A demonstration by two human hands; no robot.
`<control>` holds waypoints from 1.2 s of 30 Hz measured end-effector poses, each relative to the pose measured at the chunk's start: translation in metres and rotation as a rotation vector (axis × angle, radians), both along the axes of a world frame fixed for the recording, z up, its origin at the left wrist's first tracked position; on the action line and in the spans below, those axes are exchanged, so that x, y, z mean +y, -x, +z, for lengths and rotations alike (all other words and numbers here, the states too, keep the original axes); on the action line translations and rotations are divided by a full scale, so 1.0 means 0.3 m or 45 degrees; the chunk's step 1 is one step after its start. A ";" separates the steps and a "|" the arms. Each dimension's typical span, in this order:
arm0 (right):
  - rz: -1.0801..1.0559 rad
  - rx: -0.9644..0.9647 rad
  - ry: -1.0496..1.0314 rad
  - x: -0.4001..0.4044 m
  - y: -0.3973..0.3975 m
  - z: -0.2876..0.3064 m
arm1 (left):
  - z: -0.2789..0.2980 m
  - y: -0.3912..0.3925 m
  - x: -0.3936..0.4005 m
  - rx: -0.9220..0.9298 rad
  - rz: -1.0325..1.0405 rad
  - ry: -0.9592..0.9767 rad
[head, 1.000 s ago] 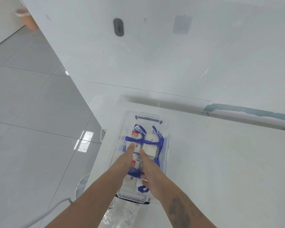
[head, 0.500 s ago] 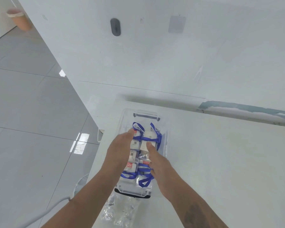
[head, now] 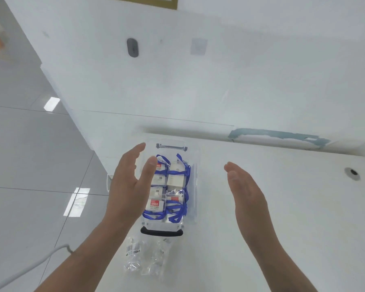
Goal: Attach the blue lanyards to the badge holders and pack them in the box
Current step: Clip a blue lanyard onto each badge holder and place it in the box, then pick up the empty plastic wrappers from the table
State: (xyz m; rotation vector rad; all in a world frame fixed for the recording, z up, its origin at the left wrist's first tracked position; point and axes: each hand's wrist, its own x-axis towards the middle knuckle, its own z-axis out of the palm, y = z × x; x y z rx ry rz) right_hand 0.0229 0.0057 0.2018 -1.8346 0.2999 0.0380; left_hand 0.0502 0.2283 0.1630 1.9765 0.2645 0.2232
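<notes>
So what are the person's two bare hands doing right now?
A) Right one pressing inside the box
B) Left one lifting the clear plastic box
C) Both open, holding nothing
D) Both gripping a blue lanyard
C: the left hand and right hand both show straight fingers and empty palms, either side of the clear plastic box packed with badge holders.

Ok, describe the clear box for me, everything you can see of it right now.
The clear box is a see-through plastic bin, long and narrow, standing upright and lidless on the white table near its left edge. A grey handle sits at the far end, a black one at the near end. Inside lie badge holders with red labels, wrapped in blue lanyards. The left hand hangs open over its left side; contact cannot be told. The right hand is apart. Empty plastic bags lie just before it.
</notes>
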 end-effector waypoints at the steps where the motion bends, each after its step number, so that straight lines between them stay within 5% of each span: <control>1: 0.013 -0.022 0.050 -0.020 0.023 0.018 | 0.014 0.019 -0.006 -0.029 -0.011 -0.037; 11: 0.103 -0.151 0.301 -0.227 0.252 0.035 | 0.052 0.295 -0.136 -0.033 0.021 -0.275; 22: 0.239 -0.072 0.320 -0.170 0.516 -0.167 | -0.152 0.611 -0.073 0.287 0.263 -0.345; 36: 0.161 0.479 0.419 0.230 0.449 -0.636 | -0.544 0.517 0.070 0.773 0.187 -0.375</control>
